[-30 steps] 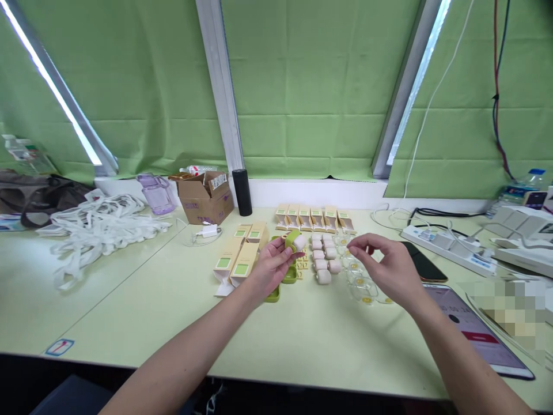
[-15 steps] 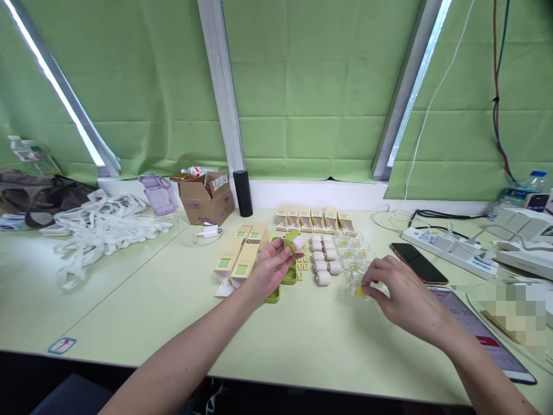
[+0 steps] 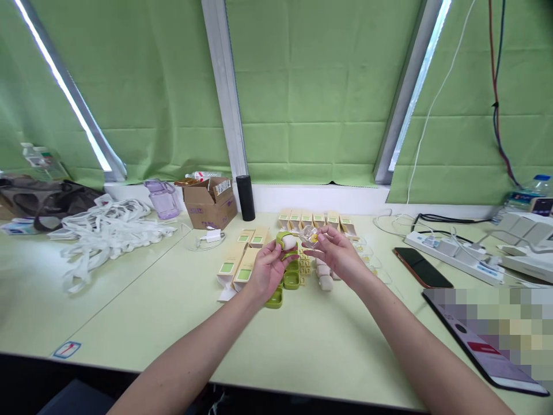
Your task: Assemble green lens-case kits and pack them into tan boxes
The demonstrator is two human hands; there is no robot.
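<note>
In the head view, near the middle of the frame, the left hand [image 3: 268, 271] grasps a rounded white block [image 3: 288, 242] with a green piece [image 3: 281, 237] against it, its grip closed around the two. The right hand [image 3: 341, 256], just right of centre, pinches a clear cover [image 3: 308, 234] with a yellow spot between its fingertips. The cover sits close beside the block; whether they touch is hard to tell at this size. Below the hands, green trays [image 3: 291, 280], small yellow pieces [image 3: 305, 265] and pale blocks [image 3: 325, 282] stand in columns on the tabletop [image 3: 332, 346]. More clear covers [image 3: 368, 259] lie to the right, and cream cartons [image 3: 244, 274] lie left of the trays.

The likeliest trouble is the clear cover slipping, since the right grip seems to have only its edge, and a see-through part is easy to misjudge. Too firm a squeeze on the left could push the white block out of the green piece. Either hand dipping could knock the columns below out of line.
</note>
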